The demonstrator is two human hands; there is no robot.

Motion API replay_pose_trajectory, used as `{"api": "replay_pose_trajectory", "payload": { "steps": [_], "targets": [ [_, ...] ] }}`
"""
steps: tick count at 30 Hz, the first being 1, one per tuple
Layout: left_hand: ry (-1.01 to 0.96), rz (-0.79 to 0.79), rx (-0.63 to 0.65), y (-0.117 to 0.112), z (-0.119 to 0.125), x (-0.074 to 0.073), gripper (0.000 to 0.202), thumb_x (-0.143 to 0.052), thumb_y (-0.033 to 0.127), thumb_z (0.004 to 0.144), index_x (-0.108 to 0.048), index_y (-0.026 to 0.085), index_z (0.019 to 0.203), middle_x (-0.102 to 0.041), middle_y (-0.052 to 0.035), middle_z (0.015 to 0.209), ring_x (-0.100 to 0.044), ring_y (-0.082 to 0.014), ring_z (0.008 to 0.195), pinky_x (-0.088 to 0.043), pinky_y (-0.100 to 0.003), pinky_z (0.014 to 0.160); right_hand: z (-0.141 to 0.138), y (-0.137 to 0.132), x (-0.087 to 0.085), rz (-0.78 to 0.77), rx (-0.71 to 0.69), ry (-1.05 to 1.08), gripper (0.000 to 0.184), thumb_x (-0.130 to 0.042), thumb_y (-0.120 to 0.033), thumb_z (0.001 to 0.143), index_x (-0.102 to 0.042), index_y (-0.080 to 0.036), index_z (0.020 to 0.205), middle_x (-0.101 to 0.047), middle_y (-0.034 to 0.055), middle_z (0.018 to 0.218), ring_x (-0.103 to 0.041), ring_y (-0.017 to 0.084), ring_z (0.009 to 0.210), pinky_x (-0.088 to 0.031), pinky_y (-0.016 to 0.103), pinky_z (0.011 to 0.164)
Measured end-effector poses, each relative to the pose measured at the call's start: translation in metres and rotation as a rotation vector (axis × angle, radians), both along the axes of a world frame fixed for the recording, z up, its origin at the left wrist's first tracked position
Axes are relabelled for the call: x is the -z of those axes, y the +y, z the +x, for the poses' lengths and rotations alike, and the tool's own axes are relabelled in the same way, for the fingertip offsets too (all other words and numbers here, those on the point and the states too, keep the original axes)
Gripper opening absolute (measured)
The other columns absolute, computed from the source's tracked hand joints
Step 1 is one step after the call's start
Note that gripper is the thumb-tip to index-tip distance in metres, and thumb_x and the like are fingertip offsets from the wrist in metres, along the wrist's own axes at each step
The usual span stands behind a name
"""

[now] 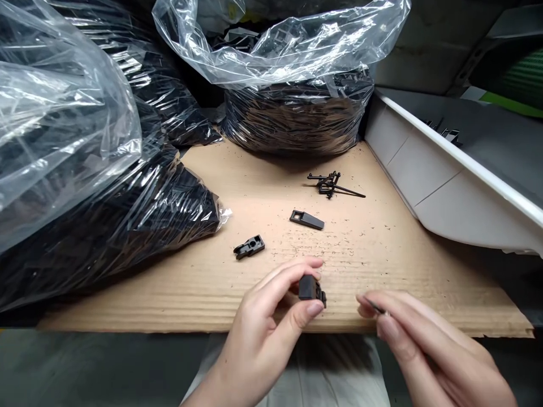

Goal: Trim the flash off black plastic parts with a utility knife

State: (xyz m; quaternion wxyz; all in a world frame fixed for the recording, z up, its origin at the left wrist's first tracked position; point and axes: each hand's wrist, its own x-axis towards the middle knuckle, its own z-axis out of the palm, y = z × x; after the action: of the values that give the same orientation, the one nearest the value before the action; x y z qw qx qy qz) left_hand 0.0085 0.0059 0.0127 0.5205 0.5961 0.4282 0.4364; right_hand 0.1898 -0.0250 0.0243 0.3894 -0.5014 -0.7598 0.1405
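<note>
My left hand grips a small black plastic part between thumb and fingers, above the front edge of the cardboard. To its right, my right hand pinches a thin dark piece, mostly covered by the fingertips, so its kind cannot be made out. The two hands are apart. Beyond my left hand lies a black plastic part with a round hole. Farther back is a tapered black plastic piece with a square opening. Behind that sits a small tangle of black plastic sprues.
Cardboard covers the work surface, with dark crumbs scattered on it. A clear plastic bag of black parts stands at the back, another bag bulges at left. A white-rimmed grey tray borders the right side, with some dark parts inside.
</note>
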Motion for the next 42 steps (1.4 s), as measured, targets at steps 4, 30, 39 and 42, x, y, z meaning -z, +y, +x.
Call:
{"api": "replay_pose_trajectory", "payload": {
  "steps": [4,30,39,42],
  "targets": [
    [-0.001,0.014,0.048,-0.003,0.000,0.002,0.018,-0.061,0.019,0.079,-0.057,0.027,0.095,-0.064,0.0060,0.089,-0.060,-0.0096,0.082,-0.046,-0.014,0.073,0.005,-0.003,0.003,0.084,-0.084,-0.166,0.023,-0.052,-0.011,0.082,-0.057,-0.015,0.104,-0.062,0.0073,0.083,-0.057,0.016,0.076,-0.047,0.024,0.065],
    [0.099,0.114,-0.018,-0.001,-0.003,0.000,0.018,-0.065,0.024,0.075,-0.069,0.029,0.092,-0.059,0.0014,0.074,-0.054,-0.0124,0.067,-0.045,-0.020,0.064,0.009,0.006,0.011,0.098,0.104,-0.033,0.022,-0.049,-0.006,0.082,-0.056,-0.015,0.101,-0.064,0.0035,0.080,-0.060,0.014,0.069,-0.047,0.024,0.062],
    [-0.246,-0.249,0.061,-0.002,0.001,-0.004,0.016,-0.053,0.027,0.085,-0.053,0.027,0.102,-0.059,0.0023,0.078,-0.053,-0.0068,0.057,-0.044,-0.017,0.061,-0.005,0.007,0.015,0.160,0.005,-0.043,0.021,-0.052,-0.001,0.079,-0.057,-0.014,0.094,-0.064,0.0056,0.076,-0.061,0.014,0.064,-0.048,0.022,0.057],
    [-0.222,-0.300,0.011,-0.003,0.002,-0.003,0.028,-0.055,0.022,0.083,-0.052,0.024,0.111,-0.061,-0.0001,0.080,-0.055,-0.0093,0.062,-0.047,-0.020,0.063,-0.007,0.009,0.014,0.234,-0.034,-0.069,0.025,-0.054,0.001,0.077,-0.058,-0.011,0.099,-0.065,0.0078,0.078,-0.063,0.015,0.068,-0.049,0.023,0.060]
  ]
}}
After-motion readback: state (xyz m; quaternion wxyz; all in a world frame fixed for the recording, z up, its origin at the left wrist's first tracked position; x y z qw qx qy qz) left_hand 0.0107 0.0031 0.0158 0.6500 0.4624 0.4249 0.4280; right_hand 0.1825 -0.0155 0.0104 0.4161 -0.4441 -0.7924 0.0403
